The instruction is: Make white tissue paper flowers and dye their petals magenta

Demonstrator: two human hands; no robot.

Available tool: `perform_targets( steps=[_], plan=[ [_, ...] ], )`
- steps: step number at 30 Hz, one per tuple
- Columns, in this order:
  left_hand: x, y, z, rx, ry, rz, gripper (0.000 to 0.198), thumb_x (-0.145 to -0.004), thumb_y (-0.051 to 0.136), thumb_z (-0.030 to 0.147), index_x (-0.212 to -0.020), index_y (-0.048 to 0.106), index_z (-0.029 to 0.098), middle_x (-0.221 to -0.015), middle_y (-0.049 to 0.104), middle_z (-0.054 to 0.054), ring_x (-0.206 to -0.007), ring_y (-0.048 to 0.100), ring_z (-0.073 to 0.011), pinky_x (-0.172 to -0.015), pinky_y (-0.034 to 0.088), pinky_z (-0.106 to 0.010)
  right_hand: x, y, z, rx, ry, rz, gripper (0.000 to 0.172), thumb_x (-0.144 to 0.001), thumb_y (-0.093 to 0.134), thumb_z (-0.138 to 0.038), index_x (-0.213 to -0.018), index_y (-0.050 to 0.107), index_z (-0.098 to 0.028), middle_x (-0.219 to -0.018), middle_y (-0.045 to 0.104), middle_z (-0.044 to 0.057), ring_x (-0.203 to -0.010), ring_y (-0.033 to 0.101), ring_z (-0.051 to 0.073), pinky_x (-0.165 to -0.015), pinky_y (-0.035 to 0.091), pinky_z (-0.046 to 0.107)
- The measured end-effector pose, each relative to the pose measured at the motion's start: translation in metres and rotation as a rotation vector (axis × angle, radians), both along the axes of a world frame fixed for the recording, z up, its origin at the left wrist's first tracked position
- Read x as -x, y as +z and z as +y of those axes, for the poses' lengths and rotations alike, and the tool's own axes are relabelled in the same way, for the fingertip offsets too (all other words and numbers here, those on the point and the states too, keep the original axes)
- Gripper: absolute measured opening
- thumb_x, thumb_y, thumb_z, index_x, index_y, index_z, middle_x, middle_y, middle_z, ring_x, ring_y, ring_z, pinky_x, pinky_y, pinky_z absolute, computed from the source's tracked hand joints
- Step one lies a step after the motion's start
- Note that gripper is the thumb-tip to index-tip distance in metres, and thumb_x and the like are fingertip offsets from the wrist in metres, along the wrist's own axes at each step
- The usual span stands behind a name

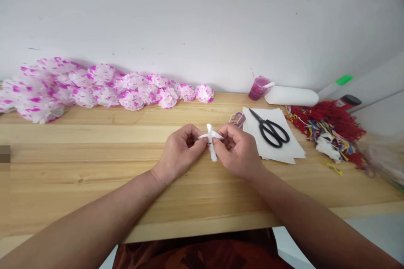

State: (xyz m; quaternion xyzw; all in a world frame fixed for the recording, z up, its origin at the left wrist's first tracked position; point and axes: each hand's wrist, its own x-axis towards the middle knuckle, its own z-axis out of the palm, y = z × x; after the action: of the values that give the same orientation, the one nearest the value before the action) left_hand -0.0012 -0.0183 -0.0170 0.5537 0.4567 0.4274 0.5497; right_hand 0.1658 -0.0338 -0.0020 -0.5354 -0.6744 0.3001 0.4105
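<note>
Between my two hands, above the wooden table (126, 176), is a small piece of folded white paper (213, 154) with narrow arms sticking out like a cross. My left hand (184, 147) pinches its left side between thumb and fingers. On the other side, my right hand (238, 149) pinches the paper in the same way. The fingertips of both hands nearly meet at its middle and cover part of it. Just beyond my right hand lie loops of purple and white yarn (237, 119).
Black-handled scissors (272, 131) rest on white paper sheets (284, 154). Pink-spotted white paper pompoms (135, 88) line the wall. Behind the sheets are a cup of purple paint (259, 88) and a white roll (292, 96). Colored yarn (334, 124) and a black-lidded jar (347, 101) sit right.
</note>
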Motion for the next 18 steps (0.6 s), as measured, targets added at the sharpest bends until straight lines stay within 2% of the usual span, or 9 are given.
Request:
perform_targets(
  steps=[9,18],
  plan=[
    [0.0002,0.003,0.0006,0.003,-0.021,-0.019,0.02,-0.081,0.07,0.034,-0.081,0.058,0.018,-0.073,0.061,0.001,-0.066,0.056,-0.0126,-0.059,0.044,-0.024,0.0001,-0.0006,-0.0012,0.028,0.039,0.028,0.012,-0.082,0.059,-0.02,-0.075,0.049,-0.021,-0.063,0.05,-0.005,-0.052,0.046,0.009,-0.048,0.038,0.021],
    [0.0003,0.002,0.0016,0.028,-0.006,-0.017,0.021,-0.079,0.07,0.035,-0.075,0.057,0.018,-0.072,0.065,-0.001,-0.064,0.058,-0.0137,-0.057,0.044,-0.024,-0.0004,-0.0012,-0.0009,-0.001,0.037,0.037,0.011,-0.082,0.06,-0.02,-0.079,0.049,-0.022,-0.066,0.053,-0.004,-0.055,0.05,0.01,-0.051,0.041,0.022]
  ],
)
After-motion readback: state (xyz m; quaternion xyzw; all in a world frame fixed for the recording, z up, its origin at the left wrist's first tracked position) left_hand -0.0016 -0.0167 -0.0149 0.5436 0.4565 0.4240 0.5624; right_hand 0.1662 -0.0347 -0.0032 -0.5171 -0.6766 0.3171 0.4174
